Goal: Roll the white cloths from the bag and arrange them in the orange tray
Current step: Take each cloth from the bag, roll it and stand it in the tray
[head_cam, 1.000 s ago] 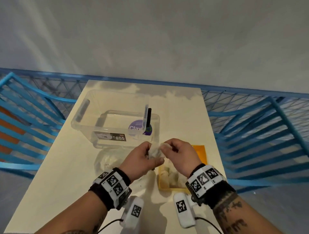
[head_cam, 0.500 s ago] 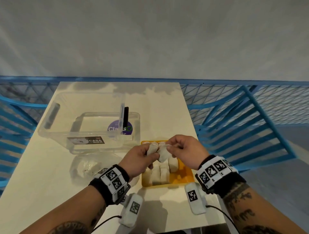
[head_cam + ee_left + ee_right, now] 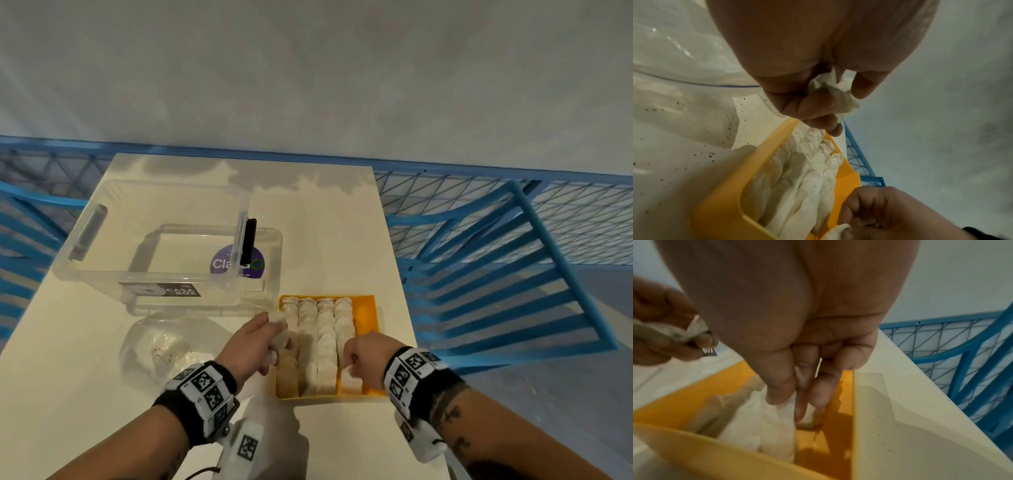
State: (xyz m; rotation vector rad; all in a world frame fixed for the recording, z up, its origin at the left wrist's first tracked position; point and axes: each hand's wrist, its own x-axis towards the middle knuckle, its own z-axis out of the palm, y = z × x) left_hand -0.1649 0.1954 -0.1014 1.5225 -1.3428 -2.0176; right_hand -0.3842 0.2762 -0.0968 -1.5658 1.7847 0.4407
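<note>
Small white cloth roll pinched by right hand at shallow orange plastic tray near-right gap, long axis matching rows; crumpled white cloth clutched by left hand.

The right hand reaches down into the orange tray, its grip pinching a rolled white cloth beside the other rolled cloths lying in a row. At the upper left the left hand holds a crumpled white cloth. The tray sits on the pale counter, with blue railing beyond its edge.

Black wristbands with white coded tags, tattooed forearms
</note>
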